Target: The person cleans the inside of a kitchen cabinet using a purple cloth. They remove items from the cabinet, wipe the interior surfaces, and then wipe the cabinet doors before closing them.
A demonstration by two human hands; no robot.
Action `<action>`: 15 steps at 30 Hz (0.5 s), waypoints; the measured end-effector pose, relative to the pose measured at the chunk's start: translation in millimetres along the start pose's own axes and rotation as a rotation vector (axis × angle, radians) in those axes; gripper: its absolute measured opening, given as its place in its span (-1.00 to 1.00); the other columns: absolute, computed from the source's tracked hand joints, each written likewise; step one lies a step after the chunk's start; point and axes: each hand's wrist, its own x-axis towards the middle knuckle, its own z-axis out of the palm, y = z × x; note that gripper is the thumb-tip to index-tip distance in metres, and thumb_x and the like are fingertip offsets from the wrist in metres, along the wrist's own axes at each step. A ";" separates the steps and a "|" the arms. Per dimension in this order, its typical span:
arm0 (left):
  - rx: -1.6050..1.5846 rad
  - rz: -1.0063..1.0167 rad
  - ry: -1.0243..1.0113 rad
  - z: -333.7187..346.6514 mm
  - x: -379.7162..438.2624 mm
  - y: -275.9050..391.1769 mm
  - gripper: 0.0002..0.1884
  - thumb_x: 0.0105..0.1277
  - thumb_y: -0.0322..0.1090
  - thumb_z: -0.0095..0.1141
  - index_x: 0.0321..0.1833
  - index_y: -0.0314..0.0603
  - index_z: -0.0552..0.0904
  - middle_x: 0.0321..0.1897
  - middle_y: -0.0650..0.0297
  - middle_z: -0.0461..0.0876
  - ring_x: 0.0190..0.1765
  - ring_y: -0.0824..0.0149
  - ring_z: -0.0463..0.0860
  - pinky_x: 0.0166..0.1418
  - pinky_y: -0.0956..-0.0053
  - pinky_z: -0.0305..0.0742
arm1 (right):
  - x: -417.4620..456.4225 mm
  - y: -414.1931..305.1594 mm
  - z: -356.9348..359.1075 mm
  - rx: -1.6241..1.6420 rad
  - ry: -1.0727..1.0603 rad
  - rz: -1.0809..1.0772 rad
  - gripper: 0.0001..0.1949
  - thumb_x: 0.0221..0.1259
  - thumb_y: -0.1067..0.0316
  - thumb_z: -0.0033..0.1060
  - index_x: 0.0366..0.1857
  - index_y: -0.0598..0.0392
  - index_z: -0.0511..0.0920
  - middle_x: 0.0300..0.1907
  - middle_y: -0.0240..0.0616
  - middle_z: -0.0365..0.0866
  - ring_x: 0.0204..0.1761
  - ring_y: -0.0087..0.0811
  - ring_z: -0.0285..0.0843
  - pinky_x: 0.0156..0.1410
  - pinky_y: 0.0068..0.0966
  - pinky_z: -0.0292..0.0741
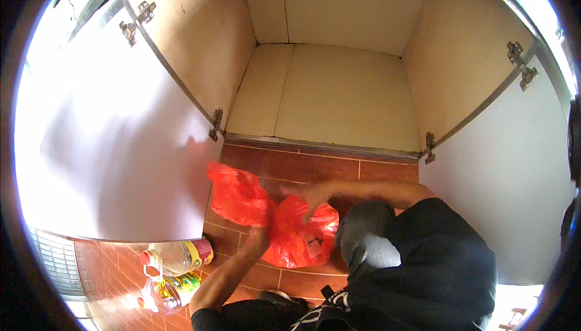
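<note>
A red plastic bag (295,244) rests on the brown tiled floor before me, its upper part (238,194) bunched and spread toward the left cabinet door. My left hand (263,224) is at the narrowed neck of the bag, gripping it, with most of its fingers hidden by the red plastic. Above the bag's right part is my right hand (315,197), slightly blurred, its fingers reaching down at the plastic; whether they hold it I cannot tell. Something inside shows faintly through the bag.
An open cabinet (345,99) with a pale interior lies ahead, between a left door (136,163) and a right door (494,181). Two plastic bottles with handles, one with a red cap (174,258) and one beside it (170,292), lie at lower left. A wire rack (56,263) stands beyond them.
</note>
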 end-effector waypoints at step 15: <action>-0.287 0.371 0.373 -142.8 -5.6 180.9 -0.14 0.08 -0.28 0.46 0.45 -0.25 0.30 0.36 0.03 0.41 0.37 0.11 0.43 0.39 0.28 0.36 | -40.0 -2.7 10.3 0.482 0.506 0.099 -0.38 0.24 0.21 0.36 0.37 0.11 0.35 0.36 -0.17 0.37 0.38 -0.27 0.32 0.47 -0.26 0.33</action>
